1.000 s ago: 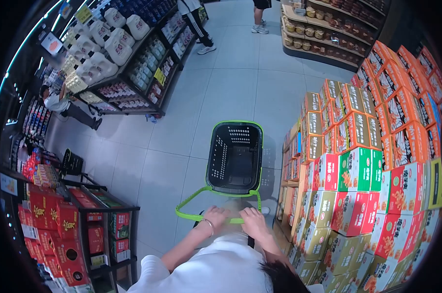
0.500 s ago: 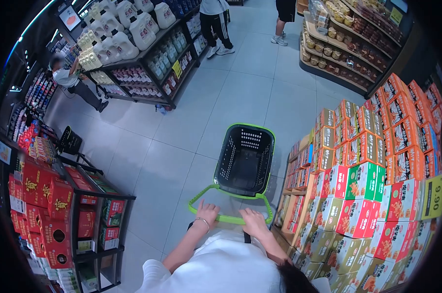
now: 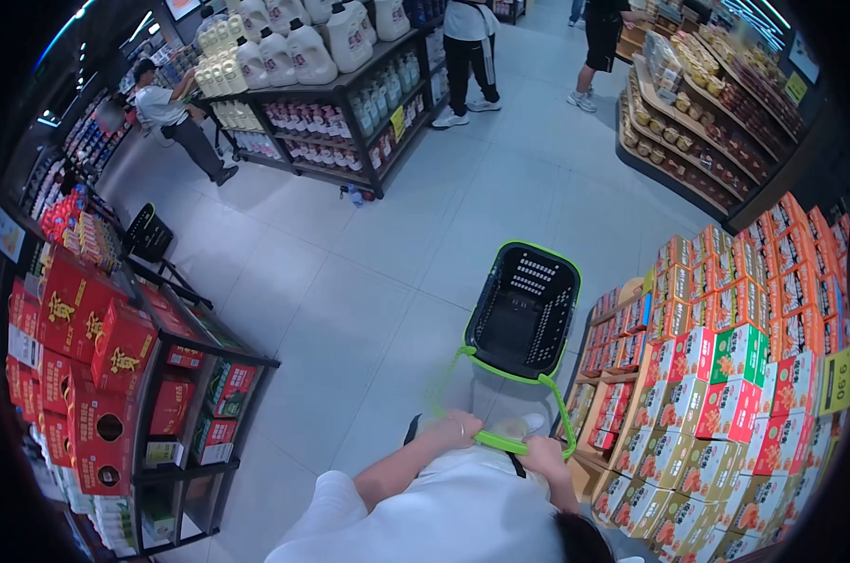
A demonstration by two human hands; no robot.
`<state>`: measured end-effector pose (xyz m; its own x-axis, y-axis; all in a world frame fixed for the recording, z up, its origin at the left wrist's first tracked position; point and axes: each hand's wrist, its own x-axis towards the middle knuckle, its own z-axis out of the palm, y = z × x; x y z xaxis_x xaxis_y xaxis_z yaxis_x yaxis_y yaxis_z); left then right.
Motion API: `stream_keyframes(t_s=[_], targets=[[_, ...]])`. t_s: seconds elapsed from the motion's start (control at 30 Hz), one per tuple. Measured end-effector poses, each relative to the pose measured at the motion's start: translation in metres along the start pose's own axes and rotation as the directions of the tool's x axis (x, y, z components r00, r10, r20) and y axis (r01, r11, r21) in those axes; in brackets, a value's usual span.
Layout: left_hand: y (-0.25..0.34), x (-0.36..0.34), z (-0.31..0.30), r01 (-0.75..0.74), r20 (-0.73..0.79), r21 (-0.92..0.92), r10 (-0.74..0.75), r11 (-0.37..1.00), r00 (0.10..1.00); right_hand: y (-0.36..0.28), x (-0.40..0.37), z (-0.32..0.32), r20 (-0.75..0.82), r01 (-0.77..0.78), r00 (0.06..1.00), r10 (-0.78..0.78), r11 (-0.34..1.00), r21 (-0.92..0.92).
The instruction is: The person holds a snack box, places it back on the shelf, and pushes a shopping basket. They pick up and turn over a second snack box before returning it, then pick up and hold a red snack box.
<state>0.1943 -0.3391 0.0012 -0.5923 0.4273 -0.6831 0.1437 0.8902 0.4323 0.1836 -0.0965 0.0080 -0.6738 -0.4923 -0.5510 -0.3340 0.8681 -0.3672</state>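
A black shopping basket point(image 3: 519, 324) with a bright green rim is in front of me, low over the tiled floor. No goods show inside it. Its green handle point(image 3: 502, 443) tilts back toward my body. My left hand point(image 3: 455, 431) is closed around the left part of the handle, with a bracelet at the wrist. My right hand point(image 3: 541, 456) is wrapped round the handle near its right corner. One light shoe shows below the handle, between my hands.
Stacked snack cartons point(image 3: 697, 403) stand close on the right. A shelf of red gift boxes point(image 3: 124, 347) is on the left. Detergent bottles fill a display rack point(image 3: 350, 103) ahead. A curved food stand point(image 3: 697, 127) is at the far right. Several people stand farther off.
The basket has shifted right in view, closer to the carton stack. The surroundings have swung with the camera. My left hand has slid right relative to the scene; both hands stay on the handle.
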Motion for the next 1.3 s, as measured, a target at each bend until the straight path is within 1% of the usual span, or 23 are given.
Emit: stream_keyframes(t_s=[0.03,0.07,0.13,0.2,0.27,0.3,0.37,0.4,0.43,0.5,0.63,0.73,0.8,0.9,0.93,1.0,1.03,1.07,1.1,1.17,1.23,1.27,1.3], targets=[[-0.008,-0.006,0.011,-0.020,-0.036,0.011,0.020,1.000,0.999,-0.009,-0.001,0.009,0.043,-0.055,0.998,0.055,0.998,-0.001],[-0.013,-0.011,0.015,-0.009,-0.027,0.009,0.009,1.000,1.000,-0.016,0.001,0.016,0.082,-0.107,0.991,0.107,0.994,-0.010],[-0.024,-0.019,0.026,0.038,-0.038,-0.019,-0.038,0.999,0.999,-0.024,0.004,0.030,0.084,-0.059,0.995,0.061,0.998,-0.018],[-0.036,-0.024,0.039,0.001,-0.092,0.042,0.003,0.999,0.996,-0.036,0.006,0.036,0.089,-0.027,0.996,0.028,0.999,-0.018],[-0.045,-0.034,0.050,0.029,-0.091,0.014,-0.028,0.999,0.995,-0.050,0.009,0.043,0.176,-0.083,0.981,0.084,0.996,-0.018],[-0.049,-0.039,0.056,0.026,-0.077,0.003,-0.026,1.000,0.997,-0.048,0.012,0.060,0.179,-0.063,0.982,0.066,0.998,-0.022],[-0.056,-0.044,0.069,0.037,-0.074,0.016,-0.036,0.999,0.997,-0.022,0.023,0.112,0.009,0.141,0.989,-0.147,0.963,0.231],[-0.060,-0.042,0.077,0.031,-0.067,0.034,-0.029,0.999,0.997,-0.030,0.020,0.114,0.040,0.065,0.997,-0.071,0.988,0.137],[-0.065,-0.039,0.085,0.034,-0.072,0.026,-0.032,0.999,0.997,-0.035,0.022,0.113,0.044,0.070,0.996,-0.076,0.989,0.130],[-0.071,-0.030,0.106,0.028,-0.121,0.012,-0.027,1.000,0.992,-0.041,0.019,0.121,0.110,-0.054,0.992,0.054,0.999,-0.004],[-0.067,-0.032,0.122,0.058,-0.148,0.030,-0.053,0.998,0.988,-0.042,0.010,0.119,0.160,-0.037,0.986,0.044,0.998,-0.050],[-0.062,-0.038,0.138,0.036,-0.225,0.003,-0.034,0.999,0.974,-0.032,0.008,0.138,0.158,-0.014,0.987,0.022,0.999,-0.052],[-0.055,-0.039,0.146,0.028,-0.226,-0.020,-0.032,0.999,0.974,-0.027,0.000,0.148,0.144,-0.099,0.984,0.102,0.995,-0.031],[-0.042,-0.035,0.174,0.030,-0.263,0.009,-0.027,1.000,0.965,-0.020,-0.022,0.169,0.170,-0.077,0.982,0.084,0.996,-0.045],[-0.035,-0.033,0.182,0.040,-0.264,0.009,-0.036,0.999,0.964,-0.014,-0.027,0.184,0.140,-0.083,0.986,0.089,0.996,-0.043],[-0.024,-0.033,0.199,0.084,-0.104,0.059,-0.078,0.995,0.992,-0.010,-0.051,0.198,0.134,-0.058,0.989,0.058,0.998,-0.006],[-0.029,-0.017,0.227,0.093,-0.101,0.068,-0.086,0.993,0.991,-0.011,-0.061,0.204,0.120,-0.041,0.992,0.038,0.999,0.022],[-0.038,0.010,0.265,0.040,-0.143,0.135,-0.020,0.990,0.990,-0.007,-0.070,0.212,0.117,-0.035,0.993,0.031,0.999,0.032],[-0.042,0.023,0.286,-0.015,-0.182,0.202,0.052,0.979,0.982,-0.007,-0.082,0.216,0.085,-0.042,0.996,0.039,0.999,0.033],[-0.022,0.000,0.282,-0.041,-0.136,0.118,0.057,0.992,0.989,-0.001,-0.102,0.226,0.057,-0.042,0.998,0.040,0.999,0.035],[-0.006,-0.019,0.288,-0.049,-0.113,0.068,0.057,0.996,0.992,-0.002,-0.129,0.230,-0.043,0.022,0.999,-0.019,0.997,0.074],[0.002,-0.024,0.296,-0.054,-0.111,0.057,0.060,0.997,0.992,-0.003,-0.144,0.229,-0.031,0.027,0.999,-0.024,0.997,0.075],[0.007,-0.027,0.303,-0.058,-0.110,0.048,0.063,0.997,0.992,-0.002,-0.157,0.225,-0.054,0.024,0.998,-0.023,0.999,0.029]])
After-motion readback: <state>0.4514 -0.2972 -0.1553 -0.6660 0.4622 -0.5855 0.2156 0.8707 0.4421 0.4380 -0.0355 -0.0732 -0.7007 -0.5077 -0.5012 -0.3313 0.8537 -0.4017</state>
